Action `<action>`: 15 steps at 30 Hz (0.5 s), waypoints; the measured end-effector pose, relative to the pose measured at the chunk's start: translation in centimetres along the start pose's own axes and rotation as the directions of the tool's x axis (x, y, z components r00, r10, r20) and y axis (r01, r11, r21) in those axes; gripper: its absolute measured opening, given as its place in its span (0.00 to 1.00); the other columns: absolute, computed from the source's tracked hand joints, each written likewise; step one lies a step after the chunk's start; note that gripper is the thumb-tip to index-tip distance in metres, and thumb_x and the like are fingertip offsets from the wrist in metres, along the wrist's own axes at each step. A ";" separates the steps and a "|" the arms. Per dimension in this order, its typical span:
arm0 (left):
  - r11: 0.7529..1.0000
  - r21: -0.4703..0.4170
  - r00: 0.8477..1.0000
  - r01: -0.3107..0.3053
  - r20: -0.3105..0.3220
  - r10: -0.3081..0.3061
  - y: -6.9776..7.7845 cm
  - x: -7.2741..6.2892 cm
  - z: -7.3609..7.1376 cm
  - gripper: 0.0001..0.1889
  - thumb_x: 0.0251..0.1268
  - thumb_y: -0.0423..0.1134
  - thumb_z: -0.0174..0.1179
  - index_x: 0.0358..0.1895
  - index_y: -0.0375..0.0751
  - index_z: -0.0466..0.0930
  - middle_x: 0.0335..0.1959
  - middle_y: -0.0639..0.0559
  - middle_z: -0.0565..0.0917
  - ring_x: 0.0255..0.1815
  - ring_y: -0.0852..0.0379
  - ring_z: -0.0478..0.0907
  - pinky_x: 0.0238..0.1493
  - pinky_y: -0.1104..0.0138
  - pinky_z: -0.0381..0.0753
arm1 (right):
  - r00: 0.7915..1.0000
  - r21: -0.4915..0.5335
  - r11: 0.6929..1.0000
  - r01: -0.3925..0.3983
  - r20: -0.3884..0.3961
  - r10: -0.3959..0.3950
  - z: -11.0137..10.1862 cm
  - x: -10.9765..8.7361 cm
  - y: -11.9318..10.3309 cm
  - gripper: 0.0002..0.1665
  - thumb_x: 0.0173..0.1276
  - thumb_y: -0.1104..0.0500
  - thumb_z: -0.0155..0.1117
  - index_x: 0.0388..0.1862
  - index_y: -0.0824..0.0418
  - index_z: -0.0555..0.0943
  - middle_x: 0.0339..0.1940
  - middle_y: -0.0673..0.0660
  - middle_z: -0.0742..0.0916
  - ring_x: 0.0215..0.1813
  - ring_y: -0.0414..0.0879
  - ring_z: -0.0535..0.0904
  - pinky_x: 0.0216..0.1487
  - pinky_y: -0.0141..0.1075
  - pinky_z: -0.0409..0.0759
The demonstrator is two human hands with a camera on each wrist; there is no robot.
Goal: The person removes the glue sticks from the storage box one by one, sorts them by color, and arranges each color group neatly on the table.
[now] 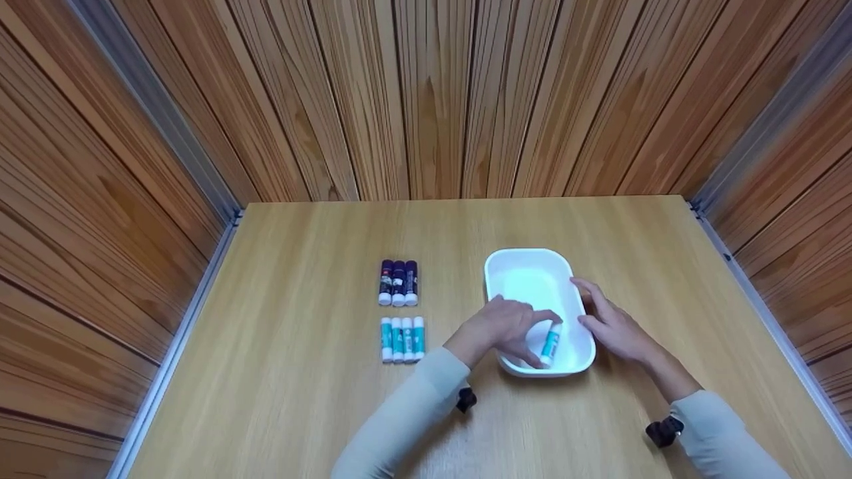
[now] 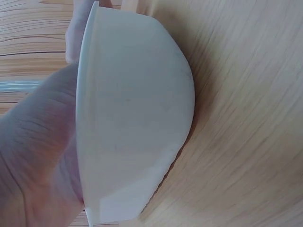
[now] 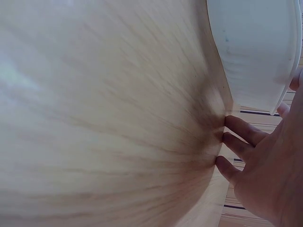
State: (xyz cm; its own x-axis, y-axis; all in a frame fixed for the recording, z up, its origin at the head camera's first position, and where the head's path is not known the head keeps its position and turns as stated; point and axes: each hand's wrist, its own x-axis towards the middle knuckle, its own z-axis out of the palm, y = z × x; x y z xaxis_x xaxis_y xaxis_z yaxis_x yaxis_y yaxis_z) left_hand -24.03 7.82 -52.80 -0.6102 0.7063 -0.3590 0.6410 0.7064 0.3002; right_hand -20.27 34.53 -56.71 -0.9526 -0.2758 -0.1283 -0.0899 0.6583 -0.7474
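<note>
A white plastic tub [image 1: 526, 256] stands on the table, and a teal-and-white glue stick [image 1: 550, 344] is inside it near the front right. My left hand [image 1: 502, 326] reaches over the tub's left rim and pinches that glue stick at its two ends between thumb and index finger. In the left wrist view the tub's outer wall hides the fingertips. At the right rim, the thumb and index finger of my right hand [image 1: 616, 326] touch the tub. The right wrist view shows its other fingers [image 3: 241, 127] spread, with their tips on the table.
Left of the tub, three dark purple glue sticks [image 1: 398, 283] with white caps lie side by side. Nearer me is a row of several teal-and-white glue sticks [image 1: 402, 339]. Wood-plank walls [image 1: 432, 100] enclose the table [image 1: 293, 399] at the back and both sides.
</note>
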 end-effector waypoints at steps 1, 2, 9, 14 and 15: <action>1.000 -0.014 1.000 0.000 0.004 0.000 -0.1 -0.1 -0.1 0.45 0.68 0.71 0.74 0.85 0.83 0.62 0.75 0.61 0.84 0.80 0.56 0.78 0.95 0.47 0.60 | 1.000 0.002 1.000 -0.003 -0.001 0.003 0.0 0.0 0.0 0.42 0.93 0.55 0.52 0.96 0.46 0.48 0.85 0.74 0.73 0.86 0.75 0.70 0.83 0.78 0.69; 1.000 -0.027 1.000 -0.001 0.010 0.001 -0.1 -0.1 -0.2 0.45 0.68 0.70 0.74 0.85 0.84 0.62 0.76 0.61 0.84 0.81 0.56 0.78 0.95 0.48 0.60 | 1.000 0.005 1.000 -0.004 -0.001 0.004 0.1 0.0 0.0 0.41 0.93 0.55 0.52 0.95 0.46 0.48 0.85 0.74 0.73 0.86 0.75 0.70 0.83 0.78 0.69; 0.996 -0.086 1.000 -0.023 0.019 0.025 -0.6 -0.8 -0.7 0.45 0.67 0.69 0.75 0.85 0.82 0.64 0.76 0.62 0.84 0.78 0.56 0.78 0.92 0.51 0.65 | 1.000 0.002 1.000 0.017 0.000 -0.017 0.1 -0.2 0.0 0.42 0.92 0.56 0.52 0.95 0.49 0.48 0.85 0.75 0.73 0.85 0.75 0.71 0.82 0.77 0.70; 0.995 -0.089 0.999 -0.052 -0.017 0.050 -0.6 -1.1 -1.2 0.45 0.66 0.70 0.75 0.85 0.80 0.66 0.76 0.61 0.85 0.77 0.56 0.78 0.87 0.53 0.71 | 1.000 -0.007 1.000 0.004 -0.006 -0.004 0.1 -0.1 -0.2 0.41 0.92 0.56 0.51 0.95 0.49 0.48 0.85 0.74 0.73 0.84 0.75 0.72 0.82 0.76 0.72; 0.995 -0.087 0.998 -0.057 -0.025 0.055 -0.6 -1.1 -1.4 0.45 0.66 0.70 0.75 0.85 0.80 0.66 0.75 0.61 0.85 0.76 0.56 0.78 0.87 0.53 0.71 | 1.000 -0.009 1.000 0.001 -0.007 -0.002 0.1 -0.1 -0.2 0.41 0.92 0.56 0.51 0.95 0.49 0.48 0.85 0.75 0.74 0.84 0.75 0.73 0.82 0.76 0.72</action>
State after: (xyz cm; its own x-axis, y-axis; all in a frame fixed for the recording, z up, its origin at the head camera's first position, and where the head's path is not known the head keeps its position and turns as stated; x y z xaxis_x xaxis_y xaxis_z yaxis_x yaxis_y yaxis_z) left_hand -24.40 6.65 -51.38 -0.5857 0.7449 -0.3195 0.6319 0.6665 0.3955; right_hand -20.17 34.32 -56.58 -0.9546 -0.2715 -0.1223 -0.0940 0.6645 -0.7414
